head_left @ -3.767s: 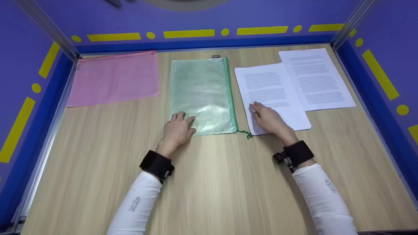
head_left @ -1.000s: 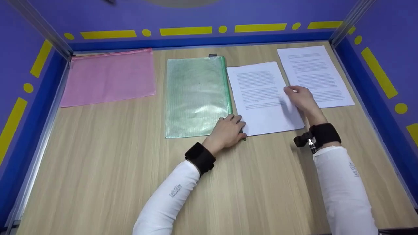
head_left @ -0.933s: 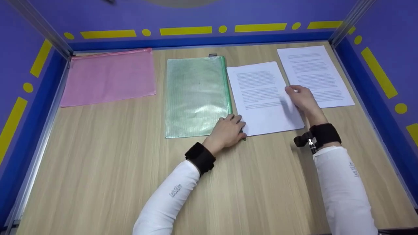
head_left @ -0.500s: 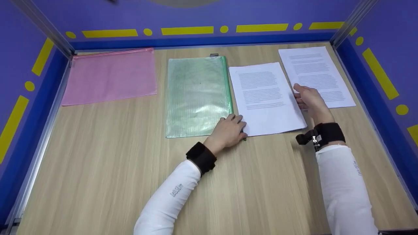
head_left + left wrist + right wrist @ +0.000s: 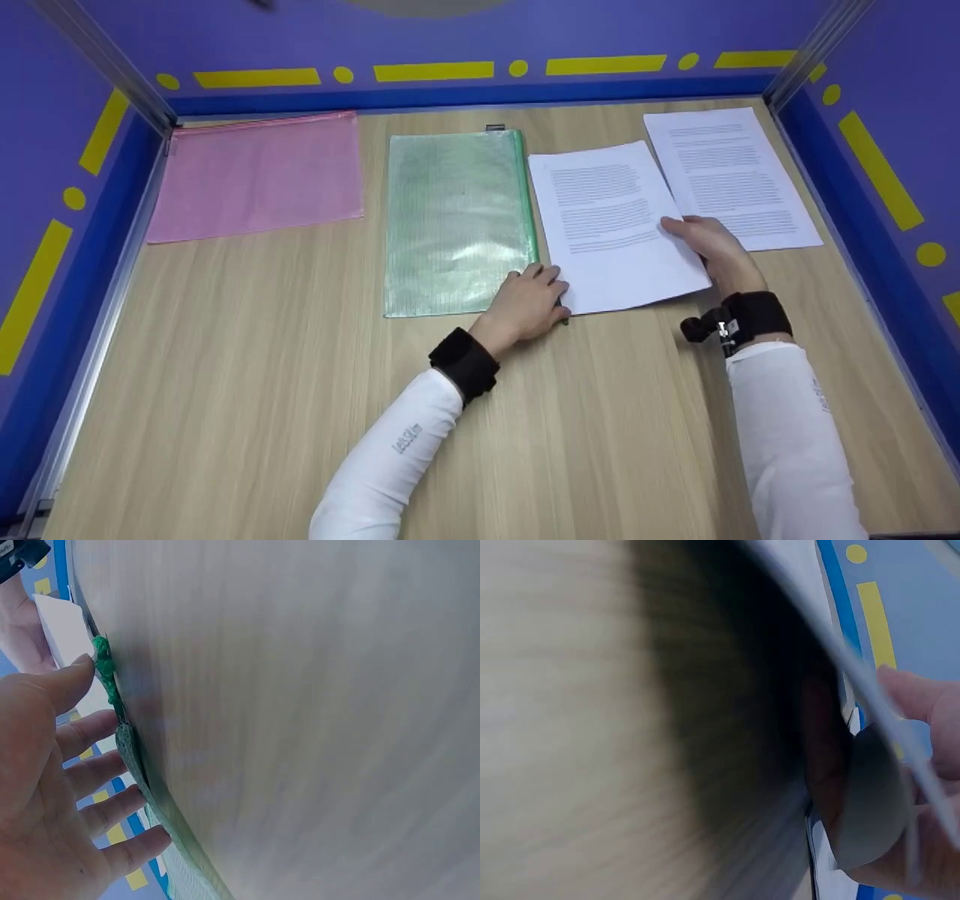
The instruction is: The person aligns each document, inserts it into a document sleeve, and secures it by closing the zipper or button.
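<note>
A green mesh zip pouch [image 5: 457,217] lies lengthwise at the table's middle. My left hand [image 5: 536,281] rests with straight fingers on its near right corner, beside the green zip cord [image 5: 105,675]; in the left wrist view the left hand [image 5: 90,765] lies flat against the green pouch [image 5: 161,825]. Right of the pouch lies a printed sheet [image 5: 607,225]. My right hand [image 5: 686,232] pinches its right edge. In the right wrist view that printed sheet [image 5: 832,637] is raised off the wood, with my thumb [image 5: 922,697] above it and fingers beneath.
A pink zip pouch [image 5: 259,176] lies at the back left. A second printed sheet [image 5: 731,176] lies at the back right, partly beside the first. Blue walls with yellow marks [image 5: 435,71] enclose the wooden table [image 5: 225,390] on three sides.
My left hand went from the green pouch's near left corner to its near right corner and stayed. My right hand slid to the sheet's right edge, pinched it and raised it slightly.
</note>
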A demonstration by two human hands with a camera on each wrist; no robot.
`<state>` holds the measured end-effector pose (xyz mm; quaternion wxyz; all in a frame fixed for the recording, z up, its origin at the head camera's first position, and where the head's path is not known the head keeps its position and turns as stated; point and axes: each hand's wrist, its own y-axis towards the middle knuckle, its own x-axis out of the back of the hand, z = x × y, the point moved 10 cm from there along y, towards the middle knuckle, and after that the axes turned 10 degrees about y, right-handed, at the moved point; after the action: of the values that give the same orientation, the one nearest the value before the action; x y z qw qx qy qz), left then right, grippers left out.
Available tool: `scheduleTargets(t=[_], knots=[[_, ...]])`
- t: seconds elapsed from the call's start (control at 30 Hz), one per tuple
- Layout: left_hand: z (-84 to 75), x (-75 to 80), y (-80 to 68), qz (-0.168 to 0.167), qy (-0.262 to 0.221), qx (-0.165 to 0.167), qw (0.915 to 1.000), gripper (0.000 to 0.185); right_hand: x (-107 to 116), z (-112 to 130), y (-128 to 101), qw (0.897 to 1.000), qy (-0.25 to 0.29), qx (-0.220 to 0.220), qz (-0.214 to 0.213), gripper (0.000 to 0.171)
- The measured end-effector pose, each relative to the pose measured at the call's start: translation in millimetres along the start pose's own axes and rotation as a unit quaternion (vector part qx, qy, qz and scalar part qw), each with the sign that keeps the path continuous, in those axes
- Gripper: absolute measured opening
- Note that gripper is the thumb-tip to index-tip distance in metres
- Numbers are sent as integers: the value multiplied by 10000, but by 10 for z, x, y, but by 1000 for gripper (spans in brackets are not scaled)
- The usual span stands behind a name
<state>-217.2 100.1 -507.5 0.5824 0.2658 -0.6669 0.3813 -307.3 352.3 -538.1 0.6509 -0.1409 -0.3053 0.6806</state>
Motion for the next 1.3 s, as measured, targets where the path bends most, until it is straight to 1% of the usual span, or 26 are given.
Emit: scheduleTargets(t=[0.1,0.2,0.27,0.37,0.43,0.5,0.6,0.67,0.73,0.87,0.97,1.07,1.1,1.17,1.23,1.3], knots=[[0,-12,4,29,-27,-8,10000,50,31,-36,-27,9999,-131,-2,-70,92],[4,-19,11,47,-72,-3,10000,50,58,-42,-59,9992,-359,93,-124,92],[8,-24,18,64,-75,-1,10000,50,67,-31,-72,9986,-454,220,-156,86],[14,-23,24,70,-67,3,10000,49,69,-5,-84,9971,-581,447,-208,73],[17,-20,28,80,-46,3,10000,49,54,2,-94,9964,-636,517,-211,66],[21,-11,33,76,-53,4,10000,50,50,14,-109,9956,-712,565,-248,63],[33,-12,33,113,-114,0,9999,51,51,34,-157,9949,-722,617,-335,65],[48,-18,29,98,-189,1,9998,50,62,56,-204,9943,-629,735,-446,64],[63,-15,26,41,-274,-14,9996,50,81,70,-261,9944,-374,836,-534,63],[99,44,26,-234,-693,-45,9973,47,145,86,-376,9919,245,1020,-716,61],[169,124,-6,-424,-1206,7,9918,48,179,90,-438,9871,793,1117,-831,61],[303,210,-73,-602,-1752,124,9826,51,168,103,-482,9803,1206,1232,-969,60],[369,238,-105,-669,-1926,194,9788,52,150,108,-490,9769,1394,1271,-1002,59],[532,290,-173,-827,-2272,386,9696,53,95,130,-498,9727,1550,1352,-1070,57],[720,330,-243,-1035,-2555,639,9591,54,20,166,-491,9677,1726,1472,-1102,55],[898,349,-313,-1228,-2789,902,9482,55,-70,204,-476,9600,2031,1606,-1062,53]])
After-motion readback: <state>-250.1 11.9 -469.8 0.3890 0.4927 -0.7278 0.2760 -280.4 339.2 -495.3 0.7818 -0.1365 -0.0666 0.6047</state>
